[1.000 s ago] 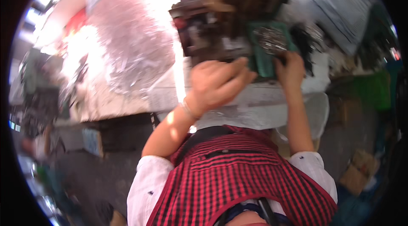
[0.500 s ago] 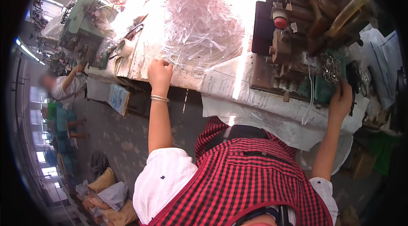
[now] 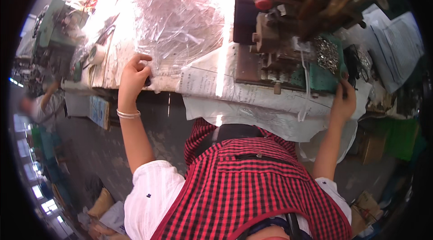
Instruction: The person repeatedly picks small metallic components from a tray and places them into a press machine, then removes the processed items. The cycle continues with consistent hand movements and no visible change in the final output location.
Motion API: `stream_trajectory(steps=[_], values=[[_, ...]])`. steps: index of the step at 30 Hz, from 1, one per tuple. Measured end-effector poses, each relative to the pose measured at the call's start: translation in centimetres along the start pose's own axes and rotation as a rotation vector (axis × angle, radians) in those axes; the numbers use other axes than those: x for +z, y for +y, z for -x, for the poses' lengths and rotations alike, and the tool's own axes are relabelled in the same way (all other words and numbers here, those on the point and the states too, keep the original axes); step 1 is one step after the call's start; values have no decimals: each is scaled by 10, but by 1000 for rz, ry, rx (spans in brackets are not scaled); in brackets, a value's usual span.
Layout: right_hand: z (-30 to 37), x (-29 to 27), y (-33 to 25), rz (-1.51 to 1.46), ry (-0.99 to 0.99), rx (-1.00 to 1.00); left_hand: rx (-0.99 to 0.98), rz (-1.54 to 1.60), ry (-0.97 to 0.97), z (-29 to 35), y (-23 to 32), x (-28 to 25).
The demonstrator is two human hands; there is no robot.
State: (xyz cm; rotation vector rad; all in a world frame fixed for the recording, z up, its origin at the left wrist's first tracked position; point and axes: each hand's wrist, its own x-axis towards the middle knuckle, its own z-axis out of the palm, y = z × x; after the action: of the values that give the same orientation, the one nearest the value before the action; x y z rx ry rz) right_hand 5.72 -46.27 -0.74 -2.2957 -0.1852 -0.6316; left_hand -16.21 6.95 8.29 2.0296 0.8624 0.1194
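My left hand (image 3: 131,77) is over the front edge of the bench, beside a heap of clear plastic strips (image 3: 173,19). Its index finger reaches over the heap's edge, with the thumb apart below it. A small dark patch shows under the thumb; what it is I cannot tell. My right hand (image 3: 345,101) is at the near right corner of a green tray (image 3: 322,82). Its fingertips are drawn together at the tray's rim, and whatever they may hold is hidden. Small shiny metal parts (image 3: 328,55) lie piled in that tray.
A brown metal press (image 3: 270,32) with a red button (image 3: 263,2) stands left of the tray. Printed paper sheets (image 3: 207,75) hang over the bench edge. A roll of tape (image 3: 96,53) and a green machine (image 3: 56,32) are at left, near another person (image 3: 44,100).
The whole view has shifted, moving the bench leftward and up in the picture. My left hand's closed fingers have spread apart. My right hand remains by the tray's corner, its fingertips drawn together.
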Motion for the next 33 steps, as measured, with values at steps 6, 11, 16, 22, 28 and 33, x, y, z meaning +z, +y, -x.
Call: stream_trajectory(steps=[6, 11, 16, 22, 28, 33], values=[[-7, -10, -66, -342, -98, -10, 321, 539, 53, 21, 43, 66], [-53, 35, -154, -444, -30, -323, 465, 456, 330, -15, 74, 124], [-31, 61, -168, -826, -36, -44, 573, 580, 226, -6, 76, 164], [-34, 52, -176, -959, -115, 68, 1113, 241, 459, 30, 150, 152], [-23, 13, -200, -1003, -294, 40, 1611, -146, 241, 59, 168, 182], [-66, 6, -130, -791, -298, 146, 1658, -166, 188, 48, 177, 205]])
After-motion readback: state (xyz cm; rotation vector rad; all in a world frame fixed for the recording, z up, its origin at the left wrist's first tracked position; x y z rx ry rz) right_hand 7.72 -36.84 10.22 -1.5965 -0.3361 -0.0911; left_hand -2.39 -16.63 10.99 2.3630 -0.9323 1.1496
